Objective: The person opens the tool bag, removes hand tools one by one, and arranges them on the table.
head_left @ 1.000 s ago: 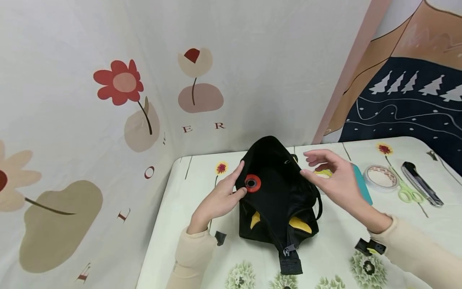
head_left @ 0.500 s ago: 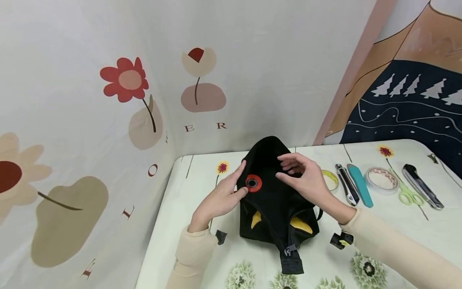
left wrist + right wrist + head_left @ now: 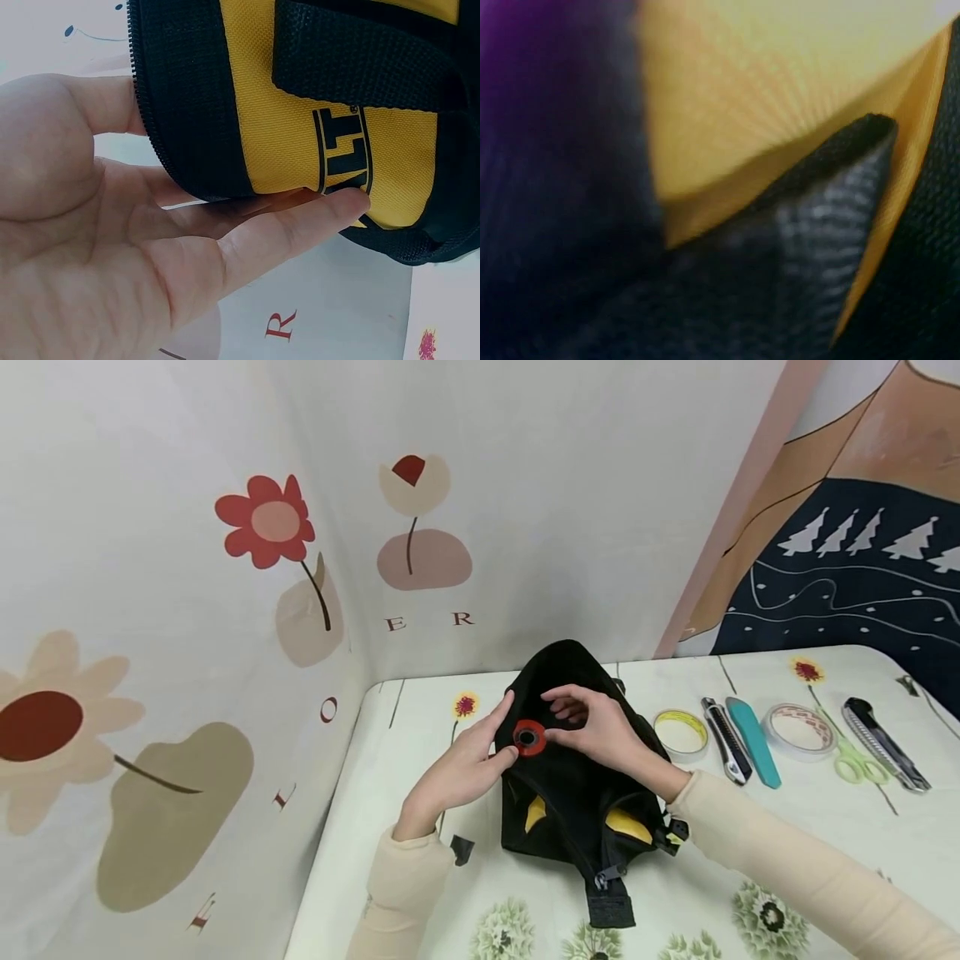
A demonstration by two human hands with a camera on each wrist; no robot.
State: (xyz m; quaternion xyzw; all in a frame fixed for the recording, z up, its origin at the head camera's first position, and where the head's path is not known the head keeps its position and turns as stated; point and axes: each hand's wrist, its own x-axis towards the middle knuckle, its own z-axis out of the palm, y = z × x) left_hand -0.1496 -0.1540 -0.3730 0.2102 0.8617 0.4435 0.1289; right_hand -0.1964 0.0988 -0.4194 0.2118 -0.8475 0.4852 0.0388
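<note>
A black and yellow zippered tool bag (image 3: 558, 827) lies on the table with its mouth spread wide. My left hand (image 3: 461, 772) holds the bag's left rim, thumb inside and fingers along the outer wall. In the left wrist view those fingers (image 3: 300, 225) touch the yellow fabric. Just inside that rim, by the left thumb, sits a red ring-shaped roll (image 3: 528, 738) with a dark centre. My right hand (image 3: 600, 731) reaches over the mouth, fingers loosely bent, its thumb tip right beside the red roll; contact is unclear. The right wrist view shows only blurred bag fabric (image 3: 727, 112).
To the bag's right lie a yellow-cored tape roll (image 3: 681, 732), a utility knife (image 3: 727, 742), a teal knife-shaped item (image 3: 753, 743), a clear tape roll (image 3: 801, 728), green scissors (image 3: 858, 764) and another utility knife (image 3: 885, 743). A fabric-covered wall (image 3: 570, 527) stands behind the table.
My right hand has moved left from the bag's right rim, across the mouth, to the red roll. The left hand keeps its hold on the left rim.
</note>
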